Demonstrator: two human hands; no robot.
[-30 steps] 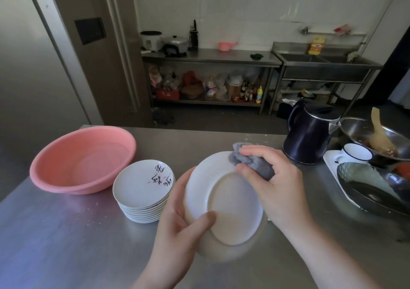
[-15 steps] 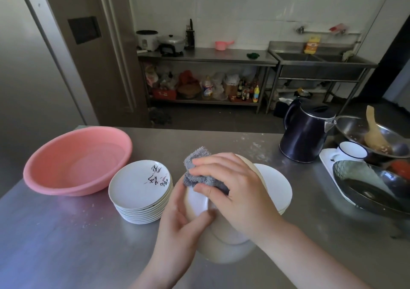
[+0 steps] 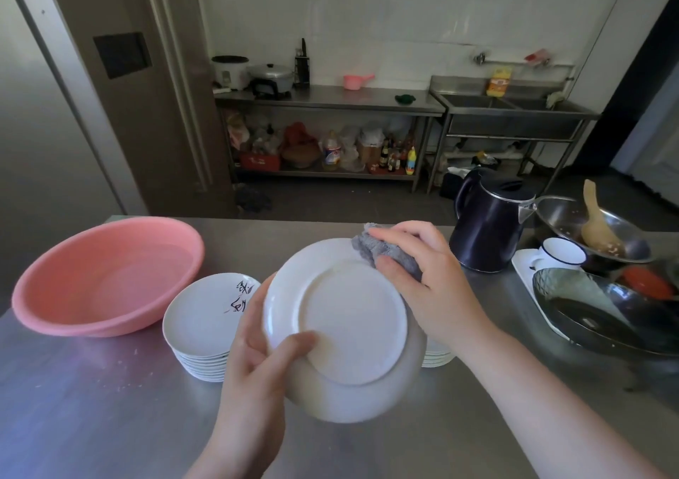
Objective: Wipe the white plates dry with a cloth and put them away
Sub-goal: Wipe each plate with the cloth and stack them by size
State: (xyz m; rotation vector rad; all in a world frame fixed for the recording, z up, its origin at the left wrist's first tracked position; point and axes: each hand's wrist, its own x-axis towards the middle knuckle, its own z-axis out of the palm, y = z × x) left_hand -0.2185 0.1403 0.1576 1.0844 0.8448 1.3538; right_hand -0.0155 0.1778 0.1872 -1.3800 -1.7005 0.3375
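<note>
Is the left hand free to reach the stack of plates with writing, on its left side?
Probably not yet. The left hand grips the white plate that the right hand wipes with the grey cloth. The stack of plates sits close beside it, with nothing between.

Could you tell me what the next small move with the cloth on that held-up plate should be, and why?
Probably sweep the grey cloth down across the plate. The right hand presses it only against the upper right rim, while the left hand grips the lower left edge with the underside facing the camera, so most of that face looks unwiped in this pass.
</note>
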